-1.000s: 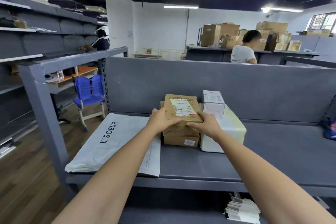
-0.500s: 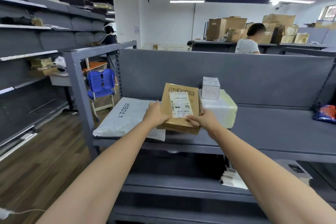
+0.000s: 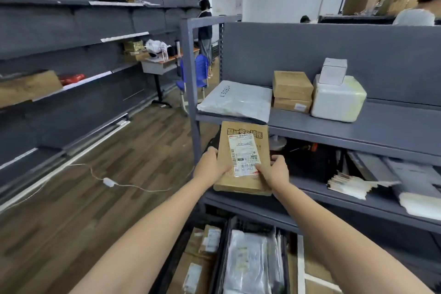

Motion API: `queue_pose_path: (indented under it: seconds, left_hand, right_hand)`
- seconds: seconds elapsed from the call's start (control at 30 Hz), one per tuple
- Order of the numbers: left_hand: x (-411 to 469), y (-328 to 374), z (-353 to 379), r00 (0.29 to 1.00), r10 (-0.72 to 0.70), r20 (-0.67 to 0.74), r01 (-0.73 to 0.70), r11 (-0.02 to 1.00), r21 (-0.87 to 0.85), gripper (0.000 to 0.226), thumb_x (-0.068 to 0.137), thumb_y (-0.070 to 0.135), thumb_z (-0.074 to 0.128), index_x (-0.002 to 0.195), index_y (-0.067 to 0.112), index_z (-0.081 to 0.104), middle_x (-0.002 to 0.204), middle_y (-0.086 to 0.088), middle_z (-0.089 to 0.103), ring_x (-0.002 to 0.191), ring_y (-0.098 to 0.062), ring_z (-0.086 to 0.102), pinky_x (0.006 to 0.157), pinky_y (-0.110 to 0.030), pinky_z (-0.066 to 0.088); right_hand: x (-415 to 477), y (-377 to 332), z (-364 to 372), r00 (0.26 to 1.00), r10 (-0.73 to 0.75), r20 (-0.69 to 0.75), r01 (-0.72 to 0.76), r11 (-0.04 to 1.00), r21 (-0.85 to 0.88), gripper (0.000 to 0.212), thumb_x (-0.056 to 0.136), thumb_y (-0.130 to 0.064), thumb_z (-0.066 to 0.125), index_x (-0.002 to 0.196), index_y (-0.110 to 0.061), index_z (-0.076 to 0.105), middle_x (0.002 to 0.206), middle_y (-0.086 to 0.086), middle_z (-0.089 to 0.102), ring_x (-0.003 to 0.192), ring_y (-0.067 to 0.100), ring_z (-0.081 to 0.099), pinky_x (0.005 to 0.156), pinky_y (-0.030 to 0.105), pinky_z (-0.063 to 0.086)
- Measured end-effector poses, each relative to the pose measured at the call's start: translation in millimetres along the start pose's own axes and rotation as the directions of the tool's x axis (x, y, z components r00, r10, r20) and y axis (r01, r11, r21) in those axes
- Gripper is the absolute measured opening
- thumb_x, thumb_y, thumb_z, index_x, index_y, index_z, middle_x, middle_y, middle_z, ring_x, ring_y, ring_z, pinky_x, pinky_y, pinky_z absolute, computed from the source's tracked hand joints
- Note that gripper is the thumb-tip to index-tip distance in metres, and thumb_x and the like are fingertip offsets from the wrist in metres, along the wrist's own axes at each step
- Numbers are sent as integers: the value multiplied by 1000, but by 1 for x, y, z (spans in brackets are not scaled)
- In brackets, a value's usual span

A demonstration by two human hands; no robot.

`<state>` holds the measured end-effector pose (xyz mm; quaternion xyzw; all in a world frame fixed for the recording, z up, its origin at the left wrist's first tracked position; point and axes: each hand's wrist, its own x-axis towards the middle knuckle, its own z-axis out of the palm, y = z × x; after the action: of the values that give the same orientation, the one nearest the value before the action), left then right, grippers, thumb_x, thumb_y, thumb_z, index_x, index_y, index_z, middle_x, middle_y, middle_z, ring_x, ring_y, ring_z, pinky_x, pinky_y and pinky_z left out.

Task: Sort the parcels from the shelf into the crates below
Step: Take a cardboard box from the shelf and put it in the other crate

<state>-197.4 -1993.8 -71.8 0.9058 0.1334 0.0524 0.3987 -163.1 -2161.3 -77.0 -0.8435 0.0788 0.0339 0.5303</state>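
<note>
The brown parcel is held in the air in front of the shelf, below its top board and above the crates on the floor. It is flat and rectangular, made of cardboard, with dark print at the far end and a white shipping label with barcodes on the top face. Its long side runs away from the person, and the far end is tilted up.

The left hand grips the left edge and the right hand grips the right edge, both at the near end, with the thumbs on top. So both hands are closed on this one parcel, at about the same distance from the crates.

The crates lie straight below the hands and a little nearer to the person. They already hold parcels: brown boxes in the left one, grey and white bags in the next one. I think the next move is to lower the parcel into one of them.

On the top board remain a grey mail bag, two stacked brown boxes and a white foam box with a small white box on it.
</note>
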Motion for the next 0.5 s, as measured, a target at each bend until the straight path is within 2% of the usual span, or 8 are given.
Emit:
queue_pose_path:
  seconds: [0.07, 0.17, 0.27, 0.4, 0.5]
  left_hand:
    - [-16, -30, -3, 999, -38, 12, 38, 997, 60, 54, 82, 35, 66, 125, 9, 46, 125, -9, 55, 112, -25, 56, 89, -37, 48]
    - [-31, -76, -2, 991, -123, 42, 117, 986, 120, 62, 80, 36, 69, 132, 12, 45, 130, -10, 52, 119, -25, 52, 96, -39, 46]
    - [-39, -117, 4, 976, -212, 44, 205, 970, 128, 61, 79, 35, 69, 132, 13, 46, 131, -9, 52, 119, -24, 53, 92, -33, 45]
    - [-38, -181, 30, 947, -310, 82, 293, 940, 172, 58, 82, 31, 67, 131, 12, 45, 128, -9, 54, 119, -23, 51, 80, -27, 39]
    - [-29, -242, 66, 921, -373, 115, 344, 915, 210, 61, 80, 37, 68, 131, 14, 43, 127, -9, 53, 119, -24, 51, 89, -31, 45]
  right_hand:
    - [-16, 15, 25, 997, 42, 64, -40, 999, -32, 72, 82, -23, 70, 141, -3, 33, 140, 15, 48, 126, 31, 50, 104, 41, 42]
    - [-32, 40, 64, 983, 89, 161, -80, 995, -62, 56, 81, -21, 71, 131, -6, 48, 132, 12, 56, 114, 29, 59, 97, 43, 49]
    - [-37, 70, 102, 965, 136, 224, -122, 989, -78, 47, 79, -18, 71, 121, -8, 56, 122, 10, 62, 105, 28, 62, 93, 45, 52]
    - [-35, 122, 155, 936, 213, 280, -187, 975, -119, 47, 78, -13, 72, 121, -3, 54, 122, 14, 61, 109, 30, 60, 96, 44, 49]
    - [-24, 179, 205, 914, 265, 307, -223, 960, -168, 47, 80, -11, 70, 121, -2, 52, 122, 13, 62, 110, 30, 60, 95, 42, 50]
